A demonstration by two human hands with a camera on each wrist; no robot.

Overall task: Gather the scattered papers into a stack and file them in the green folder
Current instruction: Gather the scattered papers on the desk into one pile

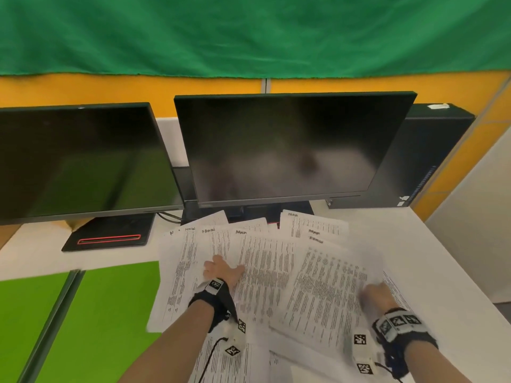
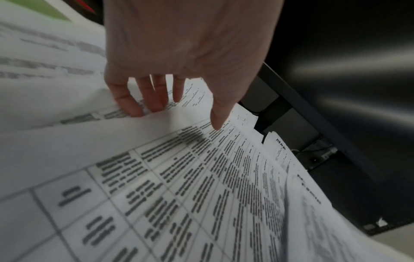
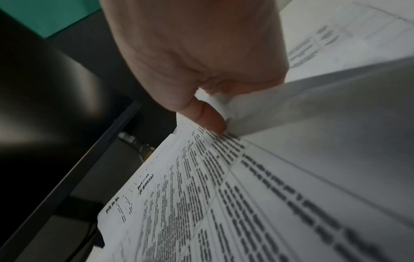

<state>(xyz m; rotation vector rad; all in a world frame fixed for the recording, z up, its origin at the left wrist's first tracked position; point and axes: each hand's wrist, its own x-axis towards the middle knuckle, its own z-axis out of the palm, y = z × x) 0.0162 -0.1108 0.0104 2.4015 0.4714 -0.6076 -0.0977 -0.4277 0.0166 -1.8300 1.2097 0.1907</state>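
Several printed sheets of paper [image 1: 265, 272] lie fanned and overlapping on the white desk [image 1: 414, 244], below the middle monitor. My left hand [image 1: 221, 269] rests on the left part of the fan, fingers spread and fairly straight; in the left wrist view its fingertips [image 2: 134, 109] touch the papers [image 2: 201, 177]. My right hand [image 1: 374, 295] is at the fan's right edge. The right wrist view shows its thumb and curled fingers [image 3: 210, 117] pinching the corner of one lifted sheet [image 3: 313, 99] above the others. The green folder [image 1: 110, 313] lies open at the left.
Two dark monitors [image 1: 276, 150] [image 1: 77, 158] stand behind the papers, their black bases [image 1: 110, 233] on the desk. A black computer case [image 1: 431, 150] stands at the back right. The desk's right edge [image 1: 475, 275] runs diagonally close to my right hand.
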